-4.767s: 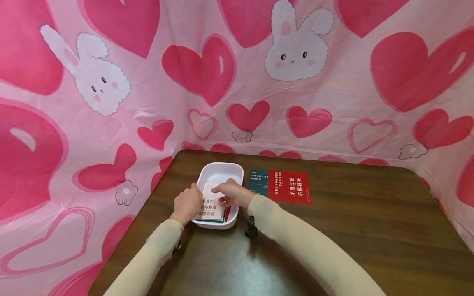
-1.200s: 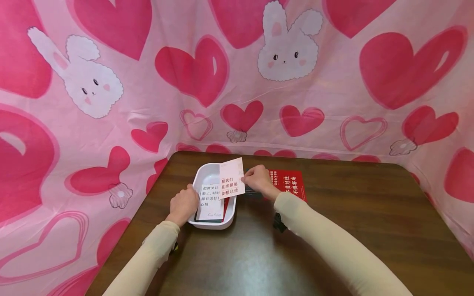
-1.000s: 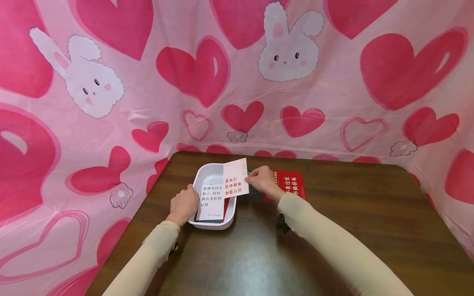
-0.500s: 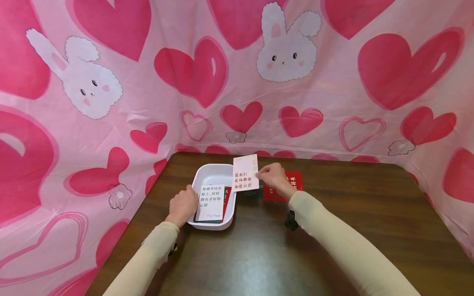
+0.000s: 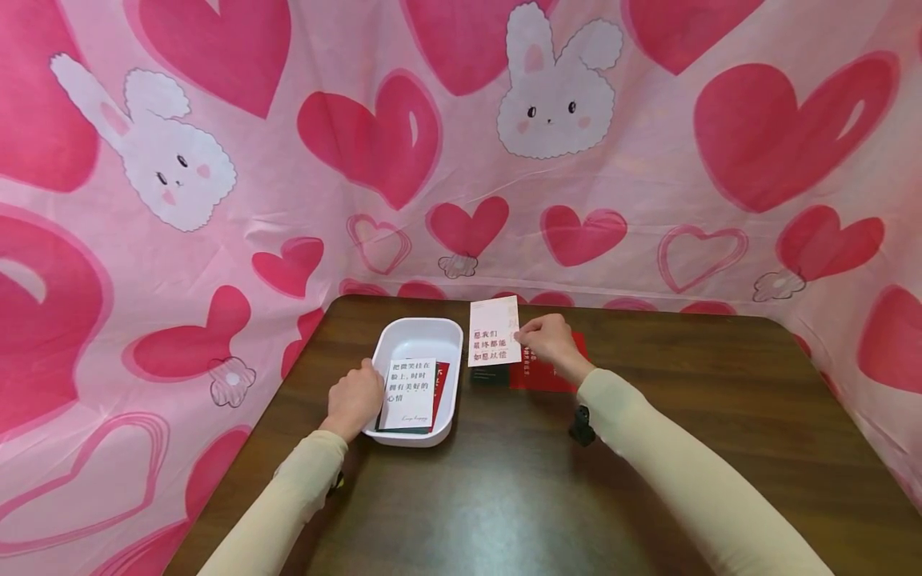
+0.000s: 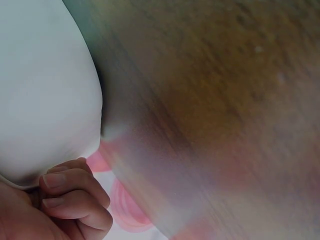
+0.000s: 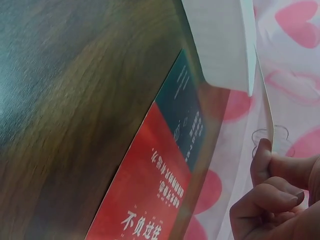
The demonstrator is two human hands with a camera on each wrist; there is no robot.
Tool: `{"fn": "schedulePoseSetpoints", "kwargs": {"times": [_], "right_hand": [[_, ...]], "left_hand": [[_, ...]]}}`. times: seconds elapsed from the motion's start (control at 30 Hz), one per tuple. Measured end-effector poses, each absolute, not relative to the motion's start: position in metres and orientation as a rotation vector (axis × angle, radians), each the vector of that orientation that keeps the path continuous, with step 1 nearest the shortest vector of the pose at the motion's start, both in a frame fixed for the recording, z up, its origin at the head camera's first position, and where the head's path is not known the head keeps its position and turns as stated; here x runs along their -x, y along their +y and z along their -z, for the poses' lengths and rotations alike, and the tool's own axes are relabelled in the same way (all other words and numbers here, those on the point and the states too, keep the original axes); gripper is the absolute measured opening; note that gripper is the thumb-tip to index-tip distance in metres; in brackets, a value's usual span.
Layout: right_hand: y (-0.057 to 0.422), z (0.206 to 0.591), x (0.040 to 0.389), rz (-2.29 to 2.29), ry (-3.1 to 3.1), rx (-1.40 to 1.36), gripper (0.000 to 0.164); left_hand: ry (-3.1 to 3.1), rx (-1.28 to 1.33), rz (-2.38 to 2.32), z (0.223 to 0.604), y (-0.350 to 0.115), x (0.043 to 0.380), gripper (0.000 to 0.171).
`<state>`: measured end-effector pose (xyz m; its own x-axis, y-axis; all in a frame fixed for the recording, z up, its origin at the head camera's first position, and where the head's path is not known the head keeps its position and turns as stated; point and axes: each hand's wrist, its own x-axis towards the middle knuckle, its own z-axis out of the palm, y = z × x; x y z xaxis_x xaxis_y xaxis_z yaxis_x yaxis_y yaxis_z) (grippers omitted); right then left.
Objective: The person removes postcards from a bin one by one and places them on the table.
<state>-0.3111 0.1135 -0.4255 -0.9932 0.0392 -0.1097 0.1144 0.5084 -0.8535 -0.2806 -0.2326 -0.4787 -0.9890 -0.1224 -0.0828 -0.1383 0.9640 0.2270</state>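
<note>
Between thumb and fingertip, my right hand [image 5: 551, 340] pinches a white postcard [image 5: 494, 330] with red Chinese lettering by its right edge. In the right wrist view the postcard [image 7: 266, 100] shows edge-on, raised above the table. My left hand [image 5: 355, 398] holds the left rim of a white plastic tray [image 5: 410, 332]; its fingers [image 6: 75, 192] curl at the tray's edge in the left wrist view. Inside the tray lies a white card [image 5: 409, 392] with black lettering, on top of a red card [image 5: 438, 392] and a dark green one.
Right of the tray, a red card [image 7: 145, 185] and a dark green card [image 7: 182, 107] lie on the brown wooden table [image 5: 497, 480]. The held postcard partly covers the green one in the head view. A pink heart-and-rabbit cloth [image 5: 468, 160] hangs behind the table.
My right hand has lifted the lettered postcard out of the tray and carried it right, over the green card. The black-lettered card came into view beneath. My left hand stays at the rim.
</note>
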Motion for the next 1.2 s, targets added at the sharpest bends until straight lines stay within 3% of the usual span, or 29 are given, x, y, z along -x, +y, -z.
{"fn": "schedulePoseSetpoints", "kwargs": {"times": [1.2], "right_hand": [[0.177,0.446,0.3,1.47,2.685,-0.224,0.03]], "left_hand": [[3.043,0.194,-0.377,0.476,-0.233,0.278,0.042]]}}
